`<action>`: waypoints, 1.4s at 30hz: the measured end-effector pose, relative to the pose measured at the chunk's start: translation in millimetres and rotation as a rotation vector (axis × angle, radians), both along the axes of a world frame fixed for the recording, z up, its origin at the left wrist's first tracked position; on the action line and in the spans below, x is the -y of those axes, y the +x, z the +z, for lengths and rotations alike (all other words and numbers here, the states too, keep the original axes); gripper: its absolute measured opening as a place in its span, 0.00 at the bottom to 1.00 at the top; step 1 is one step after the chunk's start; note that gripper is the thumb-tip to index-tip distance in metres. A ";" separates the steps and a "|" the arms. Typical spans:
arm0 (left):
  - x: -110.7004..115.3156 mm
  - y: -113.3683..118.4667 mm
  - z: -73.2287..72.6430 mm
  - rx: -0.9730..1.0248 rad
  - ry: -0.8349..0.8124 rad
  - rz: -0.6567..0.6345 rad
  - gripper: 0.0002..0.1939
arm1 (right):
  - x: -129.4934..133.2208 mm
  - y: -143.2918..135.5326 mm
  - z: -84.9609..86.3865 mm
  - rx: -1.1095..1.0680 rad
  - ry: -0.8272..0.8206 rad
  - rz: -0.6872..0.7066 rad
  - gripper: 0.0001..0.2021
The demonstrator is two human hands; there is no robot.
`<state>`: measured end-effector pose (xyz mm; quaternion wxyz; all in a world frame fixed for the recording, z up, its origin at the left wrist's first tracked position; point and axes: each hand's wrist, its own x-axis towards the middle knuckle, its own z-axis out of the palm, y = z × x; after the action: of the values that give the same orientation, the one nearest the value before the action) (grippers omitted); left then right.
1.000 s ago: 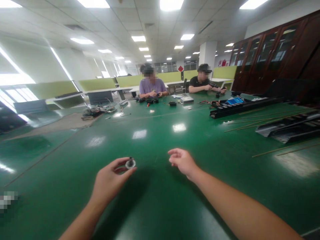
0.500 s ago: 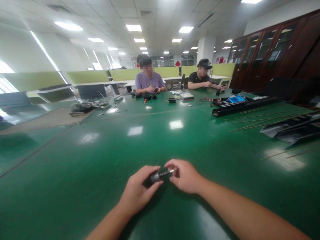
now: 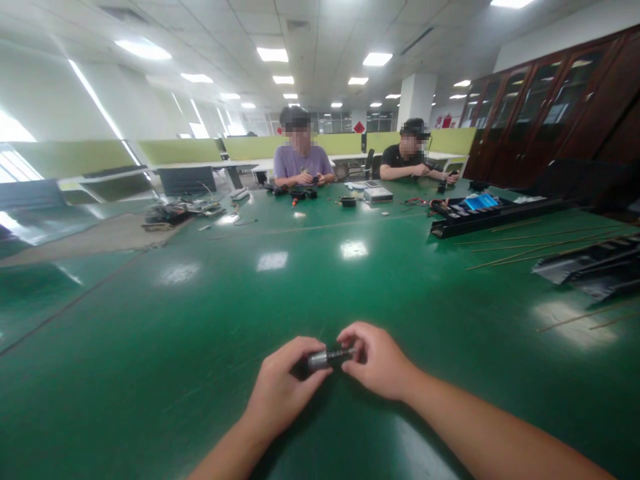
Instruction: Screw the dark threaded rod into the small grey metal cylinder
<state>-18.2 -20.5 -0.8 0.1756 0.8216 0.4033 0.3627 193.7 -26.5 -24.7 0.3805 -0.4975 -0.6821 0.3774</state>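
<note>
In the lower centre of the frame, the left hand point(image 3: 287, 380) is gripping a small silver-and-black cylindrical metal piece point(image 3: 320, 361) between thumb and fingers, its dark slender end pointing towards the right of the frame. The right hand point(image 3: 377, 360) is curling around the tip of that slender end, thumb and fingers bent close to it; whether they are pinching it firmly is too blurred to tell. Both hands are working just above the glossy green desk point(image 3: 225, 307). In the upper centre, a person in a purple T-shirt point(image 3: 303, 163) is sitting at the far side, holding a small dark object, while a person in a black T-shirt point(image 3: 405, 159) is leaning on the desk further right. A loose pile of grey scrap parts point(image 3: 173, 212) is lying at left of centre, and a small black rectangular box point(image 3: 348, 201) is resting near the upper centre. Towards the right edge, long black metal channels point(image 3: 493, 215) and thin yellowish rods point(image 3: 530, 250) are lying across the desk.
</note>
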 end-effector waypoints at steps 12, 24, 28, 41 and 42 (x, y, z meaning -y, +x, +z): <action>-0.1 -0.1 -2.6 0.002 0.015 -0.009 0.11 | 3.2 -3.9 -1.4 0.044 0.039 0.001 0.15; -1.2 -4.1 -2.5 -0.019 0.042 -0.073 0.13 | 2.5 -5.9 4.3 0.075 0.073 -0.018 0.17; -1.0 -4.4 -4.0 -0.007 0.056 -0.069 0.14 | 1.3 -8.3 2.7 0.094 0.116 -0.013 0.17; -0.8 -2.9 -5.0 0.001 0.024 -0.042 0.13 | -1.6 -6.8 -3.6 0.075 0.146 0.009 0.19; -1.0 -2.8 -5.3 0.004 0.021 -0.032 0.13 | -1.5 -6.9 -4.1 0.069 0.140 0.012 0.20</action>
<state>-21.1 -19.5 -6.0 0.1734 0.8291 0.3859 0.3655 186.8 -25.0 -28.9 0.3885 -0.4782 -0.7225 0.3137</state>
